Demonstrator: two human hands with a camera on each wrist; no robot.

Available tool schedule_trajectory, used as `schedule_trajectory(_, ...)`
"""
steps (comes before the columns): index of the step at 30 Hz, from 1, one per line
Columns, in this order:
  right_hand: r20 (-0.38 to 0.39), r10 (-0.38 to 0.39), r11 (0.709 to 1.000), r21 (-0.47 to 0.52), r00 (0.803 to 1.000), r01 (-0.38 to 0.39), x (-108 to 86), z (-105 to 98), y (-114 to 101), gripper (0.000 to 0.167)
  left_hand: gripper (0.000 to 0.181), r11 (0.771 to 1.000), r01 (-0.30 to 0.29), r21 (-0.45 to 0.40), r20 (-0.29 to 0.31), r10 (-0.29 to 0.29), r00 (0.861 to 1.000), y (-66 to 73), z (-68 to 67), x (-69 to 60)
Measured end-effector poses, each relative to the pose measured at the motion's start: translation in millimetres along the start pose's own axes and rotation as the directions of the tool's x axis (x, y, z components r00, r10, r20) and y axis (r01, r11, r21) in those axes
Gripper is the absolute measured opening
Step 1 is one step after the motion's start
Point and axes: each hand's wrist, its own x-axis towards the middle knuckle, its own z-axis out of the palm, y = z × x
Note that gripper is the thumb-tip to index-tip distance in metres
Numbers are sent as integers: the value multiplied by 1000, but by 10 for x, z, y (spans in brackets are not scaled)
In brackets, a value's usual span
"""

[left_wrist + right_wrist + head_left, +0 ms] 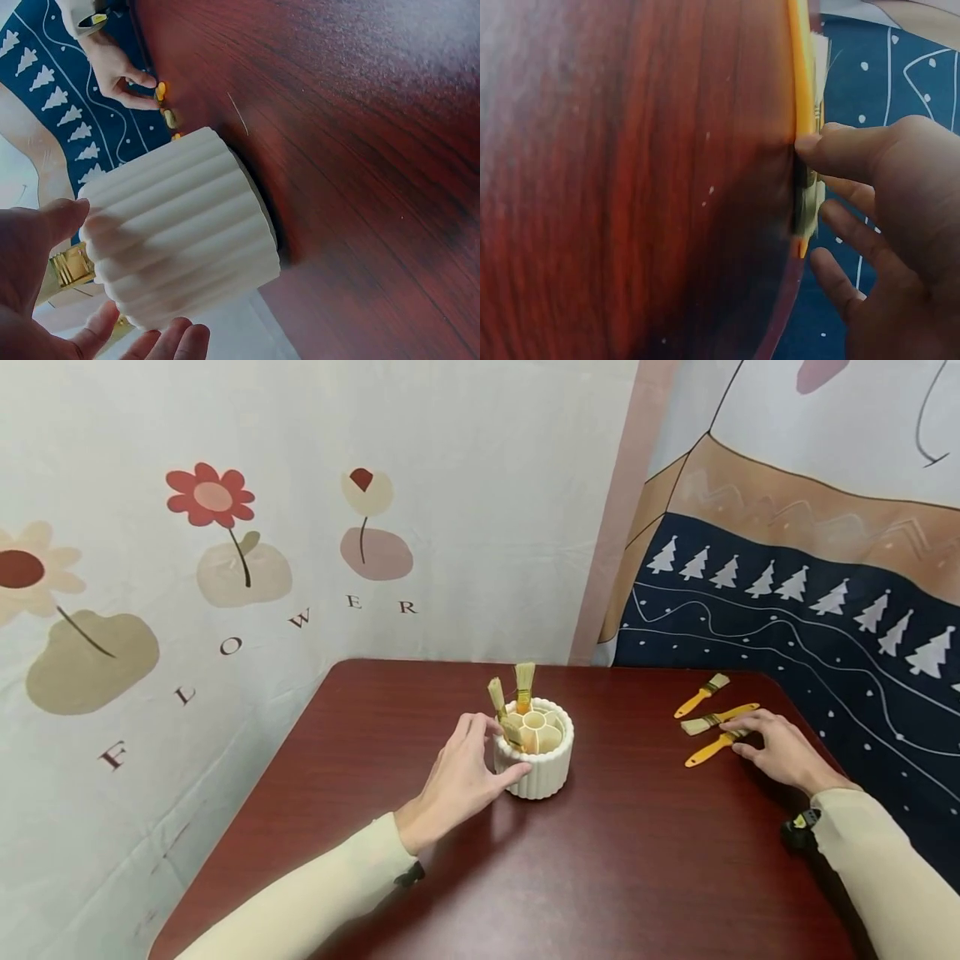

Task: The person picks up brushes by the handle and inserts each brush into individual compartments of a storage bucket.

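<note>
Holder, one: white, round, ribbed, compartmented; on the bench, just below centre of the head frame. Left grip: thumb and fingers closed about the holder's left and near side. Right grip: thumb and fingertips pinching the front brush near its metal band, right of frame. Middle brush and rear brush: lying just beyond. Standing brushes: inside the holder, bristles up; exact count uncertain.

Handling, by judgement: pinch firm at the band, off the bristles; raise the front brush straight, clear of the middle brush, before any turning; steady the holder without squeezing or tipping.

By view. Head: compartments, hidden from the left wrist. Left wrist: outer ribs at close range, thumb at the rim, fingertips along the wall's lower edge in frame. Right wrist: thumb contact at close range, lower fingers spread apart; holder out of frame.
</note>
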Motion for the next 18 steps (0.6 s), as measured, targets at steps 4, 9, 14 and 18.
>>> schedule_trajectory(4,14,24,1000,-13,1000,-24,14,17,21,42,54,1000,-16,-12,-2,16,1000,-18,-4,23)
schedule_trajectory(9,5,30,999,-43,1000,-30,15,47,16,38,52,999,-27,-42,5,27,1000,-42,-25,42)
schedule_trajectory(14,-13,20,998,-67,1000,-20,14,62,-23,31,51,997,-27,-69,24,29,999,-73,-68,83)
schedule_trajectory(18,-36,-14,995,-99,999,11,3,95,-60,29,50,996,-14,-91,37,17,999,-102,-98,115)
